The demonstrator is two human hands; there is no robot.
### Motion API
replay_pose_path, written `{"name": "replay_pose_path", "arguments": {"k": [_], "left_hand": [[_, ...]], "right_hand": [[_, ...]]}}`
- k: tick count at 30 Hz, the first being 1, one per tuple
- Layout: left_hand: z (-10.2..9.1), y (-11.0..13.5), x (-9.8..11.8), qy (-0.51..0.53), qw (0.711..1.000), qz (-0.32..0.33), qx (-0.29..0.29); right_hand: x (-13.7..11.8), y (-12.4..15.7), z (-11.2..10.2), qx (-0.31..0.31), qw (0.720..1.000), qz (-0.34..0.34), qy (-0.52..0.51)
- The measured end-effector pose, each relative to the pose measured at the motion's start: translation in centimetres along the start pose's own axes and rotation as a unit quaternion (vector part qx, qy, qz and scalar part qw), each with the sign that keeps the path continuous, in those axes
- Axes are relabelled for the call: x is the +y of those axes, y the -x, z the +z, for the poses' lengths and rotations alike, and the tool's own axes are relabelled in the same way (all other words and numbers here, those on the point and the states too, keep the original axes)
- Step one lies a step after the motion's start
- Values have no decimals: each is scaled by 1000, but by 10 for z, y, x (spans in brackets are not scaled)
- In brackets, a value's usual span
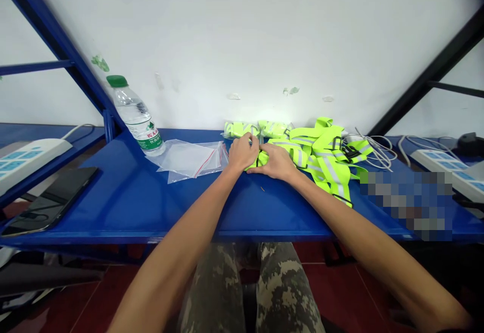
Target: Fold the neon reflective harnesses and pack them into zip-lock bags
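Both my hands meet at the middle of the blue table (pixel 143 197). My left hand (pixel 242 152) is curled, its fingers closed on a bundle of neon-yellow reflective strap (pixel 261 158). My right hand (pixel 277 162) presses the same bundle from the right, fingers bent over it. A heap of loose reflective straps (pixel 325 154) lies just right of my hands. Folded strap bundles (pixel 260 128) sit behind them by the wall. Clear zip bags (pixel 191 159) with red seal lines lie to the left.
A water bottle (pixel 135 116) with a green cap stands at the back left. A power strip (pixel 30 157) and a dark phone (pixel 53 199) lie at the far left. White cables (pixel 374 151) and another power strip (pixel 446 164) lie at the right. My knees are under the table.
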State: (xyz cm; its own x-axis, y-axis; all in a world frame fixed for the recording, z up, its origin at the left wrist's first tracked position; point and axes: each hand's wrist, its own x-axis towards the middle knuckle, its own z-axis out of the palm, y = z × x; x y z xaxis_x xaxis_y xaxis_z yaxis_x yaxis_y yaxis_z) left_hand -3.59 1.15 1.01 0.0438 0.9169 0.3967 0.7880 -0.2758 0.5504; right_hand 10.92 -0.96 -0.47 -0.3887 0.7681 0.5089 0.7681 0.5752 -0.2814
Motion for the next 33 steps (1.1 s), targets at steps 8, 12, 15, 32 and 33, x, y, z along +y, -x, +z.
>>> {"name": "replay_pose_path", "arguments": {"k": [8,12,15,32,33], "left_hand": [[-7,10,13,-25,999,17,37],[-10,14,15,-24,999,-14,32],[-12,17,17,-3,1000,-18,23],[-43,25,-9,-101,987,-126,-22],[-42,24,-9,-97,989,-112,-17]], "right_hand": [[-5,1,-10,5,992,30,-118],[-7,2,-9,-2,986,63,-156],[-8,2,-7,2,983,76,-166],[-6,2,-1,43,979,157,-123],[-6,3,-1,44,979,157,-121]]}}
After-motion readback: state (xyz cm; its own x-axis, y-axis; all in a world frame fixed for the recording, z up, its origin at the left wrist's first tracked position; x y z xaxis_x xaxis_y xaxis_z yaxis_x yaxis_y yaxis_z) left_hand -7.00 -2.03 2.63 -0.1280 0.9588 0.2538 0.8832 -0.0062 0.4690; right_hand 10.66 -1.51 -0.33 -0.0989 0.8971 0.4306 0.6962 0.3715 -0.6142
